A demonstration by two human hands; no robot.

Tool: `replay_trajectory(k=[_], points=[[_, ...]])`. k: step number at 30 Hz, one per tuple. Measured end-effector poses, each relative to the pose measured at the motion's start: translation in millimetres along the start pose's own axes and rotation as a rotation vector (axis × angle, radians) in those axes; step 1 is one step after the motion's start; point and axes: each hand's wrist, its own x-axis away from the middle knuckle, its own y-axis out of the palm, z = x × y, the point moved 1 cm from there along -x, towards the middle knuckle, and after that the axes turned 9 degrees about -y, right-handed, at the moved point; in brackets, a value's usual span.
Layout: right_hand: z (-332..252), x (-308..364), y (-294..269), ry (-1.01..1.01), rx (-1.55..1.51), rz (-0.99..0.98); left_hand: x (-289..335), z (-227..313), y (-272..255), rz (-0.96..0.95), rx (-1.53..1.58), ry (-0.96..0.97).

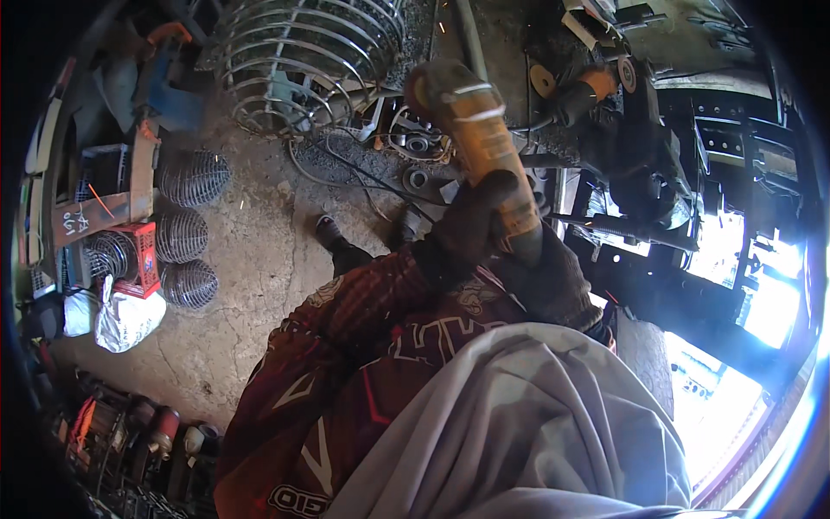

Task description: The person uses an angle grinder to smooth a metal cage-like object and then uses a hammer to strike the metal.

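Note:
A yellow angle grinder (486,143) points away from me, its dark head against or just in front of a metal rod (469,39); the exact contact is hidden. Orange specks like sparks show near the rod. My left hand (471,212), in a dark glove, is closed round the middle of the grinder's body. Farther back, my right hand (549,272), also gloved, wraps the rear end of the same tool. Most fingers of that hand are hidden behind the grinder and the glove.
A large wire cage (311,52) stands at the far left of the grinder. A second yellow power tool (596,85) lies to the right. Cables (363,183) trail below the bench. Round wire guards (183,235), a red crate (145,259) and a white bag (125,320) stand left.

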Motion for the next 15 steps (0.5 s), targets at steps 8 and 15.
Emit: replay_trajectory(k=[8, 15], points=[[-27, 82, -4, 0.165, -0.141, 0.094, 25, 9, 34, -0.151, -0.294, -0.012], [-28, 105, 21, 0.176, -0.672, 0.130, 42, 10, 46, -0.164, -0.523, 0.095]])
